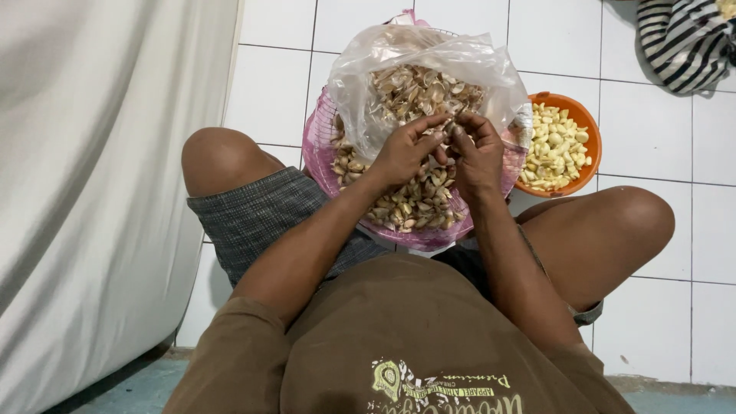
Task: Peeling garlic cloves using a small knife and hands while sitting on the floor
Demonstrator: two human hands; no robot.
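My left hand [405, 152] and my right hand [477, 153] meet over a pink mesh basket [316, 146], fingertips pinched together on a small garlic clove [447, 135] held between them. The basket holds several unpeeled garlic cloves [414, 205]. At its far side a clear plastic bag [429, 57] stands open, full of dry garlic skins [418, 90]. To the right, an orange bowl [590, 138] holds several peeled yellowish cloves [553, 147].
I sit on a white tiled floor [652, 138] with my knees [218, 157] spread around the basket. A white cloth [100, 169] hangs along the left. A striped black-and-white fabric [682, 38] lies at the top right.
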